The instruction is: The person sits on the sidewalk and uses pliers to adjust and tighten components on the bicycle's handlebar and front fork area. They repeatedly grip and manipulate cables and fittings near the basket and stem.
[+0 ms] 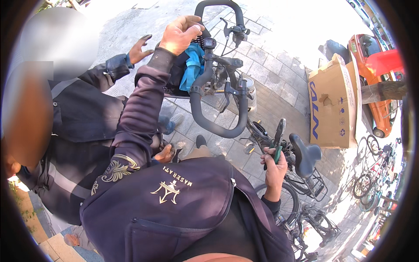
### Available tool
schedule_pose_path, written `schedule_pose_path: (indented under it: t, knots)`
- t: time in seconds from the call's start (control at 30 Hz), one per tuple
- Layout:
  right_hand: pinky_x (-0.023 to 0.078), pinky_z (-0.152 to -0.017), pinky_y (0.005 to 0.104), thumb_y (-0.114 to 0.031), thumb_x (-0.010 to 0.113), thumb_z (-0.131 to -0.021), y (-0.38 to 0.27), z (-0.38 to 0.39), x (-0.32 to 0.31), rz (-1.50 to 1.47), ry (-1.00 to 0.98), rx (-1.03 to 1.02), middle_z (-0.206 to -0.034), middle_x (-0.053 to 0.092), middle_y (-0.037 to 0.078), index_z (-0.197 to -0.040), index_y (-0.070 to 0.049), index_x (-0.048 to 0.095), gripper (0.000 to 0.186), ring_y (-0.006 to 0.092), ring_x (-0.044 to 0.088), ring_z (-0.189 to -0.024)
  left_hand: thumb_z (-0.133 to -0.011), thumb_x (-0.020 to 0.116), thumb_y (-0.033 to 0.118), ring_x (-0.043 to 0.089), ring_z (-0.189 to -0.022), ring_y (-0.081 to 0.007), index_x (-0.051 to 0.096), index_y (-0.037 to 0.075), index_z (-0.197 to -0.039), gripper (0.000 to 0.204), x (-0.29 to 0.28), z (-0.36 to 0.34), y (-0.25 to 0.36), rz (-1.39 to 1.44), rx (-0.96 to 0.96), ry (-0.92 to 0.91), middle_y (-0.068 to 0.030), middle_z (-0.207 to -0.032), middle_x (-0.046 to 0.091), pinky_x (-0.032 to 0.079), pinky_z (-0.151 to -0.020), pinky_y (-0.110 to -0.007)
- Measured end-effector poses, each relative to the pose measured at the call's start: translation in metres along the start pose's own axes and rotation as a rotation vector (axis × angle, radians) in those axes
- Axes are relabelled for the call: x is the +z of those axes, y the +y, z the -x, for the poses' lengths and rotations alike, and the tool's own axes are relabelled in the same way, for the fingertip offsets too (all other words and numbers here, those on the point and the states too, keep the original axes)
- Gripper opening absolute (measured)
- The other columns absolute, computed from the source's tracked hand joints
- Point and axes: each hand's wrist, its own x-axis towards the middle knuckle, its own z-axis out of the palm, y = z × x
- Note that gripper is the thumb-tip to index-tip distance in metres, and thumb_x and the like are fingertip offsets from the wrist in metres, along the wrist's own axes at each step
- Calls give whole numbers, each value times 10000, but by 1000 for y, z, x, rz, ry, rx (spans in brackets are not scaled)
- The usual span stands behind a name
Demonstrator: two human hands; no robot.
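A bicycle's black looped handlebar (218, 126) stands in front of me, with brake levers (229, 89) and cables on it. My left hand (181, 35) is raised beside the bar's upper left part, fingers partly bent and apart, with nothing visible in it. I cannot tell whether its fingertips touch the bar. In my right hand (275, 168) is a pair of pliers (278, 150) with green on the handles, its dark head pointing up and away. The black saddle (305, 155) is just right of that hand. Behind the handlebar's left side sits a basket with a blue strap (192, 67).
Close on my left stands another person (87, 109) in a dark jacket, one hand (139, 50) raised near the basket. A large cardboard box (331, 105) stands at the right, before an orange car (379, 87) and a trunk (384, 91). Several parked bicycles (371, 179) line the paving.
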Motion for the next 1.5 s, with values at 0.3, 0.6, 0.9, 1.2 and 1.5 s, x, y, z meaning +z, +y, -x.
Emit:
schedule_pose_path:
  t: [0.3, 0.6, 0.9, 1.2, 1.5]
  knots:
    - [574, -756, 287, 36, 637, -1009, -22, -36, 55, -50, -65, -141, -1185, 734, 133, -1128, -8, 665, 130, 132, 698, -878, -884, 657, 39, 711, -1232, -282, 623, 43, -1438, 555, -37, -39, -20, -636, 242, -459, -147, -1300, 752, 539, -1108, -391]
    - [565, -776, 295, 69, 614, -1002, -49, -24, 143, -170, 208, -194, -1214, 701, 157, -1077, 7, 655, 106, 143, 675, -890, -778, 642, -38, 517, -1462, -318, 589, 141, -1492, 739, -14, -108, -40, -1024, 677, -1138, -93, -1497, 632, 401, -1250, -478]
    - [560, -782, 300, 37, 637, -998, -67, -24, 228, -146, 262, -237, -1205, 708, 143, -1070, 7, 661, 81, 136, 671, -906, -866, 757, 28, 672, -1240, -351, 602, 158, -1480, 646, 3, -147, -51, -908, 609, -1356, -101, -1369, 685, 555, -1052, -457]
    - [578, -830, 302, 104, 568, -985, -90, -27, 302, -308, 364, -229, -1254, 686, 162, -1117, 10, 658, 185, 136, 678, -947, -916, 746, 105, 696, -1166, -394, 587, 155, -1504, 611, 10, -163, -61, -797, 582, -1499, -135, -1304, 711, 565, -997, -486]
    - [580, -883, 338, 54, 576, -978, -85, -37, 460, -524, 515, -51, -1289, 663, 128, -1300, 19, 622, 327, 167, 673, -1052, -829, 652, 7, 690, -1182, -421, 603, 71, -1437, 614, 57, -189, -90, -536, 838, -1690, -211, -1278, 723, 554, -1028, -481]
